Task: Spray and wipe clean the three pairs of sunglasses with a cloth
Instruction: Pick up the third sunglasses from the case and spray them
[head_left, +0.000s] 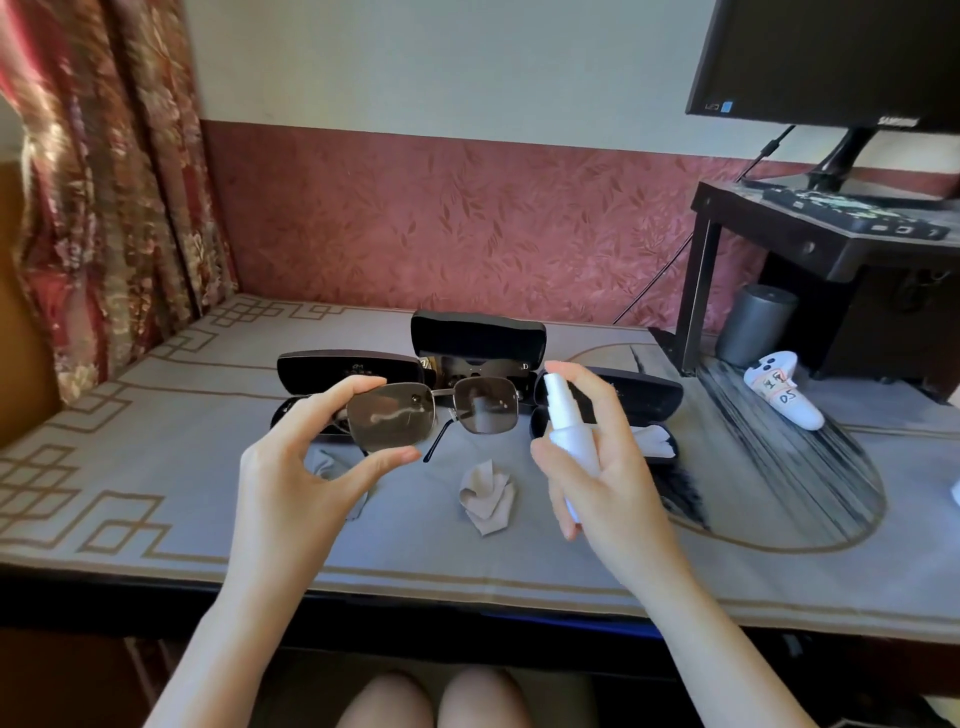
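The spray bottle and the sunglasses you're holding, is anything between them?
No. In the head view, the spray bottle in the right hand points at the sunglasses in the left hand, with only open air between.

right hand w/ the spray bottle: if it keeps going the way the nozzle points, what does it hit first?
Most likely the sunglasses held up by the left hand: the right hand aims the spray bottle leftward at the nearer lens. Depth is unclear from a single view, so it could pass just in front.
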